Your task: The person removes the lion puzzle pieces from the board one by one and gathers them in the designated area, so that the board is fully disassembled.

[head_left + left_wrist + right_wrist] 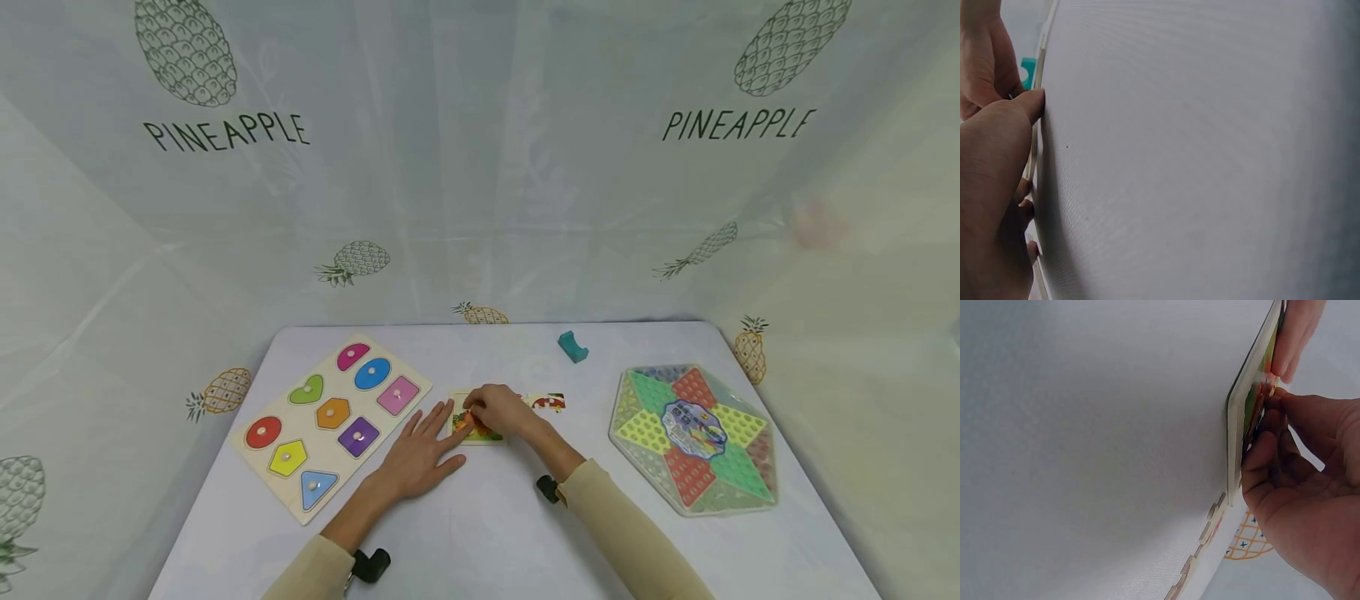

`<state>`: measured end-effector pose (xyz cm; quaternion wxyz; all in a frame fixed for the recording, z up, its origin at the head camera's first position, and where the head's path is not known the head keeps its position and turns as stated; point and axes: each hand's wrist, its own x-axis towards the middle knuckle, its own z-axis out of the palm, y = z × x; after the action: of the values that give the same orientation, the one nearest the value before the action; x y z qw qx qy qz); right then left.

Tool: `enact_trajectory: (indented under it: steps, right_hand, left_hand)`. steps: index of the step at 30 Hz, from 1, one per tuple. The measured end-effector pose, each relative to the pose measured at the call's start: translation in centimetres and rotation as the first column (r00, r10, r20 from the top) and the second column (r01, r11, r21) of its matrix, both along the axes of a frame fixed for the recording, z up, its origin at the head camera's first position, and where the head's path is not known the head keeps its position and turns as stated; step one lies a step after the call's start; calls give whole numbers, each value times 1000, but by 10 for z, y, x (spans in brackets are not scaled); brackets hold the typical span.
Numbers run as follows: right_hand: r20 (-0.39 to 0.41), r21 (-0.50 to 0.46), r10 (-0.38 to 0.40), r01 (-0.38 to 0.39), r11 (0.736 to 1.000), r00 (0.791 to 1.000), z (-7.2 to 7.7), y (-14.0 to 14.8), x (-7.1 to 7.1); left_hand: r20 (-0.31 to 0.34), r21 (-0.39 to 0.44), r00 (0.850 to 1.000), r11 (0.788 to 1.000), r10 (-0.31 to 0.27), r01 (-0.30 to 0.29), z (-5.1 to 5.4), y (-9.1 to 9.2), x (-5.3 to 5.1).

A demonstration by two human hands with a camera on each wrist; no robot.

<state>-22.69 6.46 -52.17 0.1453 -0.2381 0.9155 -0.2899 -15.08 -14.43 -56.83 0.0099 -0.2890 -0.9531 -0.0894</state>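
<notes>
A small picture puzzle board (489,442) lies mid-table, its rim tilted in the right wrist view (1234,450). My left hand (416,462) is spread flat at the board's left side, fingertips touching its edge; the left wrist view shows this hand (994,162) with its thumb stretched out. Over the board, my right hand (501,410) has bent fingers and pinches a small orange-red puzzle piece (469,419). The right wrist view shows the right hand (1310,469) with thumb and index together at the picture; the piece is mostly hidden. Loose puzzle pieces (547,402) lie right of the board.
A wooden shape board (341,398) with knobbed coloured shapes lies at the left. At the right is a hexagonal star-patterned game board (693,437). A teal curved block (573,347) sits near the back edge, before a pineapple-print curtain (480,167).
</notes>
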Motion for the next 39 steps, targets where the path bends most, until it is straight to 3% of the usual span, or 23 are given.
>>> enact_trajectory:
  steps: [19, 39]
  right_hand:
    - [80, -92, -11, 18, 996, 997, 2, 4, -2]
    - [56, -138, -5, 13, 990, 998, -4, 3, -4]
  left_hand:
    - [-2, -20, 1000, 1000, -1, 1, 0, 0, 0]
    - [19, -22, 1000, 1000, -8, 9, 2, 0, 1]
